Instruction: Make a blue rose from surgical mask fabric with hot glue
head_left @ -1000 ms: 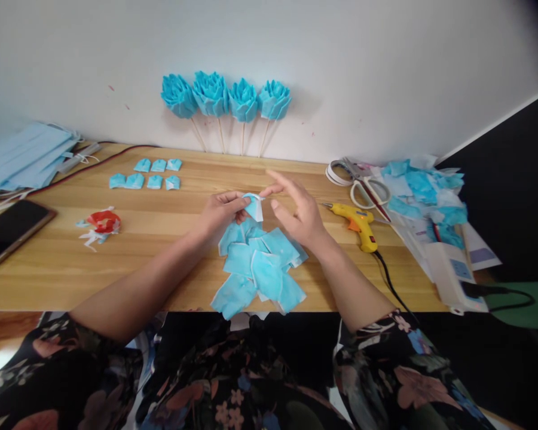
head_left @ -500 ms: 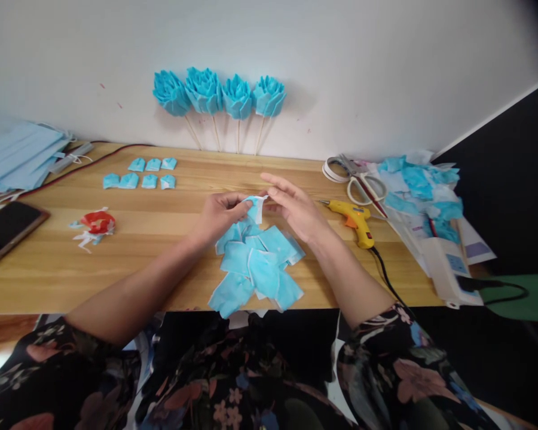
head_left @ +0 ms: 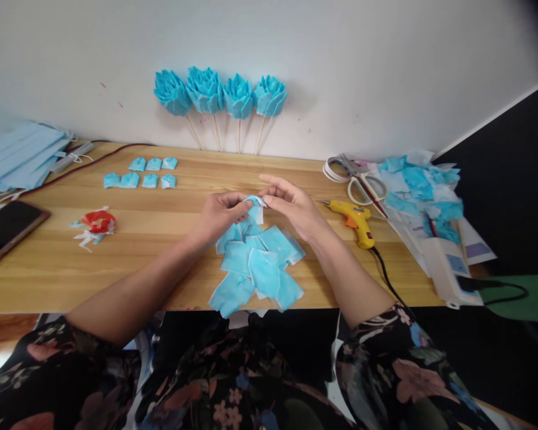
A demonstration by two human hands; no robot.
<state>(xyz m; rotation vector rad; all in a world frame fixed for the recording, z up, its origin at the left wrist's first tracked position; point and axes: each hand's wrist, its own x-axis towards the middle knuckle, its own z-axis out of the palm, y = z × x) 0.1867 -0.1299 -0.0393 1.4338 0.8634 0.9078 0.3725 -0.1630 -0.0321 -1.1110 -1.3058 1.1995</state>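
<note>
Between my hands is a small blue-and-white fabric petal (head_left: 255, 208), held above a loose pile of blue fabric pieces (head_left: 263, 270). The thumb and fingers of my left hand (head_left: 224, 216) pinch its left side. My right hand (head_left: 291, 209) pinches the upper right edge between thumb and fingertips, with one finger stretched out. Several folded blue petals (head_left: 138, 180) lie in two rows at the left. Four-like clustered blue fabric flowers (head_left: 205, 89) on thin sticks lean against the wall behind.
On the right lie a yellow glue gun (head_left: 352, 218), scissors (head_left: 366, 188), a tape roll (head_left: 335, 169), blue scraps (head_left: 416, 185) and a white power strip (head_left: 451, 272). Leftward are a phone (head_left: 11, 230), face masks (head_left: 24, 155) and a red tape roll (head_left: 99, 222).
My right thumb and fingers have closed in on the petal's upper right edge, which now folds over. My left hand keeps its pinch in nearly the same place.
</note>
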